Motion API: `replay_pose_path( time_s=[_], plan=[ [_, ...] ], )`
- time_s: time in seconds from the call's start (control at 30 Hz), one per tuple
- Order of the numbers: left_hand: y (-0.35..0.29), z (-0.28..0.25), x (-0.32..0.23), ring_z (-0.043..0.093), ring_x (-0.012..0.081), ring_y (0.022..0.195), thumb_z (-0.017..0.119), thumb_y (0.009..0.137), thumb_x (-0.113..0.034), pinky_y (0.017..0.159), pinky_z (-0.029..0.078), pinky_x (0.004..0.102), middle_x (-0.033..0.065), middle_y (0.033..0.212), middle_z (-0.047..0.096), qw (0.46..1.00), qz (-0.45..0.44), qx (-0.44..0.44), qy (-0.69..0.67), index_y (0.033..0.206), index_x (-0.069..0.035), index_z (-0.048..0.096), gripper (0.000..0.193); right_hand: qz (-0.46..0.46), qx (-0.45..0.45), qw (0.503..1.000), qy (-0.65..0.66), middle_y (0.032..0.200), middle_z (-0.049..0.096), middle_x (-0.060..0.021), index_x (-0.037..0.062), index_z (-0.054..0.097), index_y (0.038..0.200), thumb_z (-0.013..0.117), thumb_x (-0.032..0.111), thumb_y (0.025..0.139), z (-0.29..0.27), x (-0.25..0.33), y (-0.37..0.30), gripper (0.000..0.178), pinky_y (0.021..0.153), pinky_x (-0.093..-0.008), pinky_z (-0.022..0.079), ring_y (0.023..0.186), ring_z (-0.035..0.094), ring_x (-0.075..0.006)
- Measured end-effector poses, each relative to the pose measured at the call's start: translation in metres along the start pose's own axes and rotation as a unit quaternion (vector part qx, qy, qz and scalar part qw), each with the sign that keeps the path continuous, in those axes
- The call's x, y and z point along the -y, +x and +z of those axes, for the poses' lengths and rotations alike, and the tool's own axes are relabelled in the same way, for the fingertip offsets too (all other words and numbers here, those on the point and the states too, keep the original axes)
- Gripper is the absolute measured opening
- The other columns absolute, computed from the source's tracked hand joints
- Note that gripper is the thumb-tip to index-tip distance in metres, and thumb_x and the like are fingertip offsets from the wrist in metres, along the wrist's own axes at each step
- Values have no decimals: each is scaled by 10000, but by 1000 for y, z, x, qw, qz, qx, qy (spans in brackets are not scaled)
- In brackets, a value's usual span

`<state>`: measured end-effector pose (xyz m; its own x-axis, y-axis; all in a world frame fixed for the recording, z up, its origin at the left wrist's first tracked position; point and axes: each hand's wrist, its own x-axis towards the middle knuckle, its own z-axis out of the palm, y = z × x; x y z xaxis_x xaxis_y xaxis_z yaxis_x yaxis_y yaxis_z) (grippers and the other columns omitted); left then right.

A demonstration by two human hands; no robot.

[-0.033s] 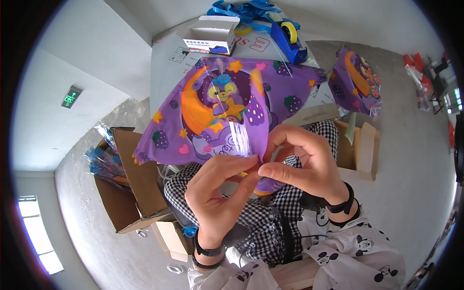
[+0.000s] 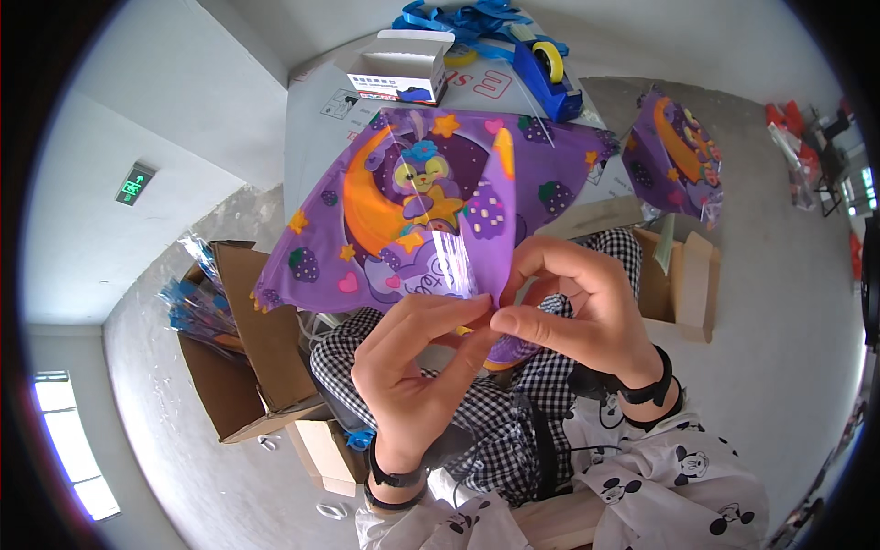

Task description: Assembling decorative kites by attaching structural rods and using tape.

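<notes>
A thin purple kite (image 2: 367, 243), printed with a cartoon animal, a moon, stars and berries, spreads over the near part of the table. A fold of its sheet stands up at the middle, just beyond my fingers. My left hand (image 2: 417, 357) pinches the near edge of the kite between thumb and fingertips. Close against it, my right hand (image 2: 577, 302) also pinches that edge, thumb and forefinger curled together. The fingertips of both hands almost touch and hide the exact spot they grip. Part of the kite hangs below them over my checked trousers (image 2: 486, 449).
On the table (image 2: 316, 137) stand a white open carton (image 2: 401, 69) and a blue tape dispenser (image 2: 550, 82), with blue ribbon (image 2: 467, 23) behind. Another purple kite (image 2: 674, 151) lies at the right. Cardboard boxes flank me: a left box (image 2: 266, 348) beside wrapped packets (image 2: 197, 312), a right box (image 2: 683, 284).
The raised fold of the kite has swung slightly to the right and stands more upright. My hands have hardly moved and keep their pinch.
</notes>
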<state>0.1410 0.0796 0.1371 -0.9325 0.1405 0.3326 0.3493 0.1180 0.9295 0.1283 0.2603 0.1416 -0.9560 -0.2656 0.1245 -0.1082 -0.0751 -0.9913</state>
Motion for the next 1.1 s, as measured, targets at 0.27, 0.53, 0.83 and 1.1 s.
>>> replay_pose_path(
  time_s=[0.27, 0.53, 0.83, 1.1],
  plan=[
    [0, -1, -4, 642, 145, 781, 745, 718, 96, 655, 537, 231, 100, 901, 642, 999, -26, 7, -39, 941, 60, 665, 240, 3, -1, 1000, 10, 817, 681, -55, -11, 679, 912, 724, 132, 843, -3, 1, 0, 165, 643, -232, 513, 729, 625, -93],
    [-3, -3, -4, 646, 131, 775, 766, 717, 81, 641, 542, 225, 100, 883, 659, 992, -70, -9, -109, 904, 48, 664, 216, 63, 39, 995, 65, 825, 689, -40, -16, 690, 925, 726, 111, 839, -4, 5, 1, 157, 687, -224, 512, 759, 619, -72],
    [-4, -5, -1, 644, 133, 772, 743, 726, 104, 651, 543, 227, 98, 881, 660, 991, -74, -4, -113, 901, 54, 662, 199, 98, 45, 990, 89, 821, 689, -33, -17, 694, 921, 741, 115, 826, -5, 7, 1, 170, 691, -219, 512, 753, 616, -63],
    [-3, -5, -3, 631, 120, 779, 743, 761, 43, 654, 528, 226, 92, 879, 642, 988, -95, 3, -123, 929, 57, 632, 202, 35, 44, 998, 27, 822, 692, -50, -12, 681, 922, 741, 105, 815, -3, 1, 1, 169, 667, -238, 528, 748, 641, -95]
  ],
)
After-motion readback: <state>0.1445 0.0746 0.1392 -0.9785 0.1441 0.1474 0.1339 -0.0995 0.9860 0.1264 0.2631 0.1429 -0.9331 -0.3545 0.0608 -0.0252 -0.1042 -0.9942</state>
